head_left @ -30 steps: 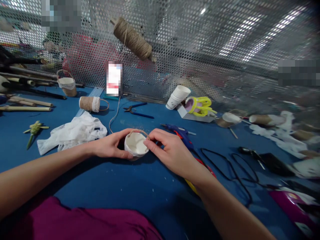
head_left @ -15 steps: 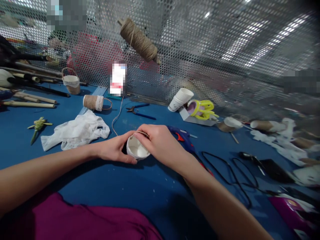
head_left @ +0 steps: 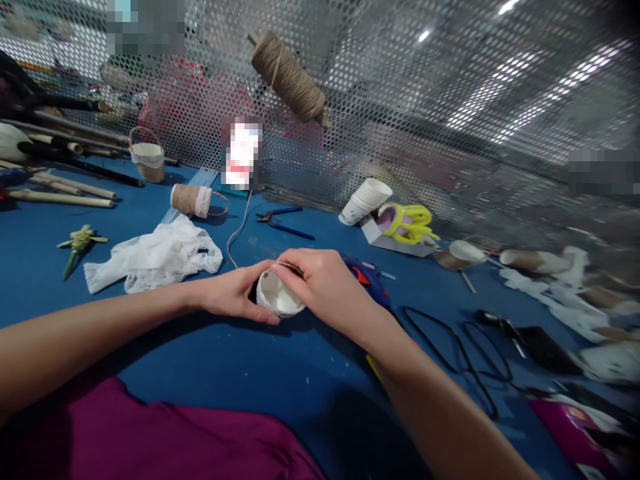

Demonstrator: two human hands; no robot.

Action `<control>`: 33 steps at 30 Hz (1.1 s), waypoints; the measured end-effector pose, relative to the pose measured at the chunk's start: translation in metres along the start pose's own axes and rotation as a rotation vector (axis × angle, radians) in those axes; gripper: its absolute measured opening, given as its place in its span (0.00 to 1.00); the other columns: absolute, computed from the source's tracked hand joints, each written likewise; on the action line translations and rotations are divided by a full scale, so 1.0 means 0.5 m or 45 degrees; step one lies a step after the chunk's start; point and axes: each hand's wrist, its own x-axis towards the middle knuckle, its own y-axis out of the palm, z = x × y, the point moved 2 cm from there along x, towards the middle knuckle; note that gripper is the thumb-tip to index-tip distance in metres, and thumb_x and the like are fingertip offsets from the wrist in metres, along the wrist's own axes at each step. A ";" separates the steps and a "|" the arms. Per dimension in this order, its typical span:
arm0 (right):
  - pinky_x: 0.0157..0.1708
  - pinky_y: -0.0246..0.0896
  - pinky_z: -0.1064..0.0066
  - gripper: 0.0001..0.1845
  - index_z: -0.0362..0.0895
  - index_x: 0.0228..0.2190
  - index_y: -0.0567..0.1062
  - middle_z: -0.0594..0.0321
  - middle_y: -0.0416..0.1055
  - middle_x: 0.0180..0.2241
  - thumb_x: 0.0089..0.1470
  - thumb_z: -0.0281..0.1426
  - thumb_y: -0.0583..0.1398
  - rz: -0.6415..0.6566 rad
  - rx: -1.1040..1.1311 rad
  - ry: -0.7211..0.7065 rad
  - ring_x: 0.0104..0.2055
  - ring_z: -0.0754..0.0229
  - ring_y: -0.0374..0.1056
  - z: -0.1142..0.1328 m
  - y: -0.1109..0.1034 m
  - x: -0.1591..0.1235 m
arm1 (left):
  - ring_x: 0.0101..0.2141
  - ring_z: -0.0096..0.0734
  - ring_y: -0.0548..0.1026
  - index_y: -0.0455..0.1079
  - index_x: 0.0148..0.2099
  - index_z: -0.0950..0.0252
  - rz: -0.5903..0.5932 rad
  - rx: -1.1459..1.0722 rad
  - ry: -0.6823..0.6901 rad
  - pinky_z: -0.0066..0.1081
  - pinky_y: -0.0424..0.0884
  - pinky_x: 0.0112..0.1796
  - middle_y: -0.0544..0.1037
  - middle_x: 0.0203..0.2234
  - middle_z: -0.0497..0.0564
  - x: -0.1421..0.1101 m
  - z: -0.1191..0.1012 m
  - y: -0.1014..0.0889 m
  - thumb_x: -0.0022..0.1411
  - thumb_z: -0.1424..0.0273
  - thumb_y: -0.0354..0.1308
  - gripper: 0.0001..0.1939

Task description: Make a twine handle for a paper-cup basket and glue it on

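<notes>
A small white paper cup (head_left: pixel 280 299) with lace round its rim is between my hands over the blue table. My left hand (head_left: pixel 239 293) wraps its left side, thumb along the near edge. On the cup's far right rim, my right hand (head_left: pixel 314 275) has its fingers closed on a short length of brown twine, of which only a little shows. Just behind the right wrist lies a blue glue gun (head_left: pixel 367 277), partly hidden by the arm. A heap of white lace (head_left: pixel 165 257) rests to the left of the cup.
Pliers (head_left: pixel 285 222) lie behind my hands. Twine-wrapped cup baskets (head_left: pixel 187 200) stand at the back left, stacked paper cups (head_left: pixel 365 200) and yellow-handled scissors (head_left: pixel 413 223) at the back right. A black cable (head_left: pixel 450 353) loops at right; a twine spool (head_left: pixel 290 77) hangs on the mesh.
The whole view has shifted slightly. Both hands keep almost the same hold on the cup, the right fingers still pressed at its far rim.
</notes>
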 end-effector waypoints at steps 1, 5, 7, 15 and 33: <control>0.26 0.53 0.74 0.10 0.39 0.25 0.74 0.61 0.72 0.24 0.54 0.26 0.55 0.004 0.001 0.006 0.26 0.65 0.64 -0.001 0.000 0.000 | 0.46 0.43 0.68 0.54 0.54 0.67 0.001 0.007 -0.003 0.40 0.66 0.45 0.69 0.45 0.57 0.000 -0.001 0.000 0.49 0.65 0.64 0.33; 0.28 0.55 0.74 0.09 0.39 0.26 0.74 0.61 0.73 0.26 0.54 0.26 0.55 -0.035 0.018 0.012 0.27 0.64 0.65 -0.004 -0.001 -0.004 | 0.44 0.41 0.69 0.55 0.53 0.67 0.013 -0.008 -0.016 0.39 0.67 0.44 0.70 0.42 0.56 0.002 -0.002 0.001 0.49 0.65 0.64 0.32; 0.28 0.55 0.74 0.10 0.39 0.26 0.74 0.61 0.73 0.26 0.54 0.26 0.54 -0.067 0.035 -0.001 0.28 0.64 0.65 -0.005 -0.002 -0.008 | 0.43 0.40 0.70 0.56 0.52 0.68 0.012 -0.024 -0.016 0.38 0.67 0.43 0.70 0.41 0.55 0.002 0.000 0.001 0.49 0.65 0.64 0.31; 0.29 0.56 0.73 0.10 0.40 0.25 0.73 0.61 0.72 0.25 0.54 0.27 0.54 -0.142 0.078 -0.029 0.27 0.64 0.65 -0.007 0.002 -0.015 | 0.41 0.37 0.69 0.56 0.51 0.67 -0.002 -0.079 -0.018 0.37 0.67 0.42 0.69 0.39 0.54 0.003 0.006 0.000 0.49 0.67 0.64 0.29; 0.34 0.60 0.66 0.14 0.32 0.34 0.74 0.42 0.73 0.35 0.54 0.31 0.55 0.097 -0.567 0.951 0.39 0.48 0.70 -0.238 -0.052 -0.075 | 0.39 0.33 0.67 0.54 0.51 0.65 0.077 -0.446 -0.188 0.32 0.64 0.38 0.67 0.39 0.52 -0.012 -0.031 -0.002 0.49 0.69 0.63 0.29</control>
